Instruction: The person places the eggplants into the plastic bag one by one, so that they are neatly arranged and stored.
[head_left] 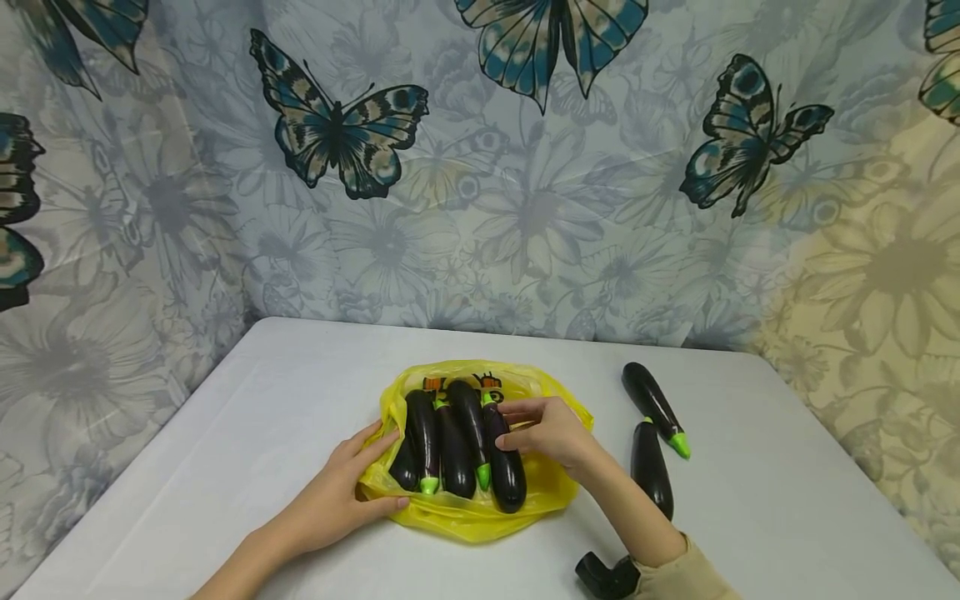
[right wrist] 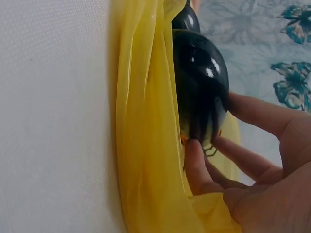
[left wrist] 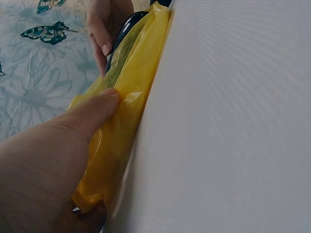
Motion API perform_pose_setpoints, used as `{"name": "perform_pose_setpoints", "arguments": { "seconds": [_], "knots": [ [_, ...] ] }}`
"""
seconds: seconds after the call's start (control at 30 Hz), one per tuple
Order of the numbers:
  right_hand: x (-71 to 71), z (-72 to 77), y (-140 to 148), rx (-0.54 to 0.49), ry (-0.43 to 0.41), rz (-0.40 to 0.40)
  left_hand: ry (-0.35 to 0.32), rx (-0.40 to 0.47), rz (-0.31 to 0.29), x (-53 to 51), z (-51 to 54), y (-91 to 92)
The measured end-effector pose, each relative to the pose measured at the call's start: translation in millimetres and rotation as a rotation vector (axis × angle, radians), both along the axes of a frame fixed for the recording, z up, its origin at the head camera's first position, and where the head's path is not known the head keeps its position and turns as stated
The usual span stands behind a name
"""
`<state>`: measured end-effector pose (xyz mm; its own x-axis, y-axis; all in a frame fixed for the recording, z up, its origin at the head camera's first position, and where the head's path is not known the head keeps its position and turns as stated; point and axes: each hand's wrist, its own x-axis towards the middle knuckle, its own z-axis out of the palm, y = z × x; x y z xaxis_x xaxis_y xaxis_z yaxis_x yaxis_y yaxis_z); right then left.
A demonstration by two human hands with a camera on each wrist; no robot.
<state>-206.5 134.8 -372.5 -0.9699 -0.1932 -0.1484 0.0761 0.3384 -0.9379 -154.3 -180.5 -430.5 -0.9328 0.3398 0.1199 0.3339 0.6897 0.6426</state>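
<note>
A yellow plastic bag (head_left: pixel 480 527) (left wrist: pixel 131 116) (right wrist: pixel 146 116) lies spread around several dark eggplants (head_left: pixel 454 454). My left hand (head_left: pixel 330 500) (left wrist: pixel 58 141) rests against the bag's left side with fingers extended, its thumb pressing the plastic near the front edge. At the right of the group, my right hand (head_left: pixel 551 433) (right wrist: pixel 272 179) grips the rightmost eggplant (head_left: pixel 508 475) (right wrist: pixel 201 82) in the bag, fingers and thumb on its sides. In the left wrist view, the fingers beyond the thumb are mostly hidden.
Two more eggplants lie right of the bag on the white table (head_left: pixel 787 500), one farther back (head_left: pixel 651 400) and one nearer (head_left: pixel 651 471), partly behind my right forearm. A black curved object (head_left: pixel 600 577) is near the front, by the right sleeve. Butterfly-patterned cloth hangs behind.
</note>
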Motion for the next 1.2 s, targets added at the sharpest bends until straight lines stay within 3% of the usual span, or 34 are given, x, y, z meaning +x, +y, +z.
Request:
{"name": "perform_pose_setpoints", "arguments": {
  "seconds": [0.3,0.6,0.87,1.2],
  "knots": [
    [-3.9,-2.4,3.7,-0.008,-0.001,0.000,-0.007,0.007,-0.001,0.2,3.3,0.3],
    [-6.1,-6.7,5.9,0.046,-0.017,-0.011,-0.032,0.006,0.008,1.5,3.0,0.7],
    [-7.5,-9.1,6.2,0.020,-0.024,-0.038,-0.010,0.010,-0.001,1.0,5.3,0.5],
    [-5.6,-5.5,7.9,0.030,-0.020,0.024,-0.024,0.014,-0.002,2.6,5.1,0.7]
  ]
}}
